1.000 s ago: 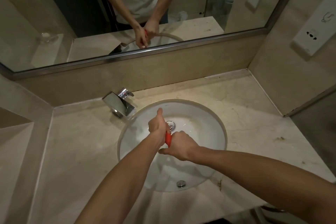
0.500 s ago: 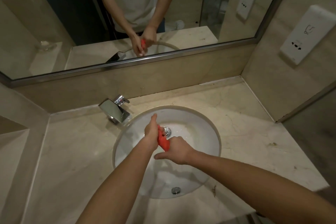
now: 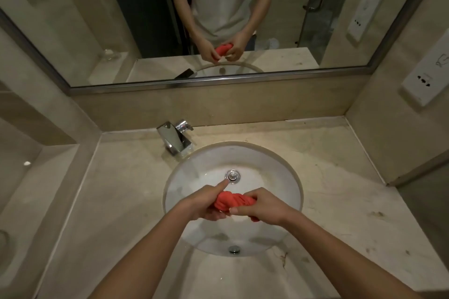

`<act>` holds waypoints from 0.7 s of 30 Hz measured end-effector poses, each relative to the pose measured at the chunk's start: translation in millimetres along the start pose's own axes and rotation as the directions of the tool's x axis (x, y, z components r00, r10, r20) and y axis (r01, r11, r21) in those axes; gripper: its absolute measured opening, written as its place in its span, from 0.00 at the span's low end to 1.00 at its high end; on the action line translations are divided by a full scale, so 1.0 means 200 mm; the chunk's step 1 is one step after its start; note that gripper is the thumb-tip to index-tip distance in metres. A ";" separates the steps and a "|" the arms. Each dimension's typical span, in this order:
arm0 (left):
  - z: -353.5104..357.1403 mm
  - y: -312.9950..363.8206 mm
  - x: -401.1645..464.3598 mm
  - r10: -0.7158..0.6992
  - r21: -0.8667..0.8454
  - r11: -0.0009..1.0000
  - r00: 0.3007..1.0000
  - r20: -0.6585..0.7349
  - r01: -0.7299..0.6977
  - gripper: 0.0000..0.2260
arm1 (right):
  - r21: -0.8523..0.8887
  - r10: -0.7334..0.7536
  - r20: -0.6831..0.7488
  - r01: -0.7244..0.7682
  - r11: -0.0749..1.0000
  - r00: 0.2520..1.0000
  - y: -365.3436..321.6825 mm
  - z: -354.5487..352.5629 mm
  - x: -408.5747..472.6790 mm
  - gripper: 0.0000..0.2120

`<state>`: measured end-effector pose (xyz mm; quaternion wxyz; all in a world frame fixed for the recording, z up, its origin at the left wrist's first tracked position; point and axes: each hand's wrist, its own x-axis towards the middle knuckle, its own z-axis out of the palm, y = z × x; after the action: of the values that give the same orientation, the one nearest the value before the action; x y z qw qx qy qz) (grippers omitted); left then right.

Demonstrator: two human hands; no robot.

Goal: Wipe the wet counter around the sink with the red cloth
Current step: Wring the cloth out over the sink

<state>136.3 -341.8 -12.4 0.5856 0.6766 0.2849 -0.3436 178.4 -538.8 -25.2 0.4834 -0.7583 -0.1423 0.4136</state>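
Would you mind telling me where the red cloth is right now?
In the head view the red cloth is bunched between the left hand and right hand, above the sink basin, just nearer than the drain.

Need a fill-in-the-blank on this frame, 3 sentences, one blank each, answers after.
1. Both hands hold the bunched red cloth above the ____.
2. The faucet stands on the counter at the basin's back ____ side.
3. The left hand and right hand grip the cloth at ____ ends.

Missing words: sink; left; opposite
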 end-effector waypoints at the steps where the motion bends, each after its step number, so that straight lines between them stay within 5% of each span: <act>1: -0.01 -0.01 -0.02 0.053 0.022 0.998 0.998 -0.035 -0.052 0.28 | 0.060 0.003 0.026 -0.004 0.998 1.000 -0.01 -0.01 0.00 0.19; 6: -0.02 -0.10 -0.02 0.424 -0.014 0.890 0.839 -0.341 -0.456 0.05 | 0.189 0.130 0.181 -0.164 0.968 0.975 0.00 -0.03 0.01 0.23; 8: 0.00 -0.15 -0.06 0.472 -0.089 0.839 0.800 -0.372 -0.536 0.05 | 0.245 0.102 0.196 -0.149 0.958 0.975 0.02 -0.03 0.03 0.19; 10: -0.02 -0.18 -0.08 0.372 -0.175 0.876 0.861 -0.346 -0.449 0.07 | 0.214 0.121 0.205 -0.165 0.963 0.971 0.01 -0.01 0.03 0.17; 12: -0.05 -0.19 -0.10 0.289 -0.209 0.908 0.905 -0.312 -0.363 0.08 | -0.011 0.094 0.102 -0.093 0.996 0.990 0.04 0.04 0.04 0.17; 14: -0.07 -0.15 -0.12 0.310 -0.222 0.899 0.908 -0.281 -0.376 0.09 | -0.023 0.048 0.059 -0.047 0.999 0.997 0.02 0.10 0.03 0.16; 18: -0.14 -0.15 -0.18 0.444 0.066 0.894 0.855 -0.269 -0.444 0.12 | 0.051 -0.047 0.129 0.041 0.998 0.991 -0.11 0.20 0.02 0.17; 21: -0.28 -0.24 -0.24 0.426 -0.010 0.903 0.897 -0.117 -0.430 0.15 | 0.032 -0.105 0.139 0.101 0.994 0.985 -0.27 0.30 0.02 0.18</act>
<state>76.3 -279.2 1.5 0.6416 0.7305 0.1678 -0.1629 145.3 -473.0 8.5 0.5021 -0.7129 -0.2101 0.4422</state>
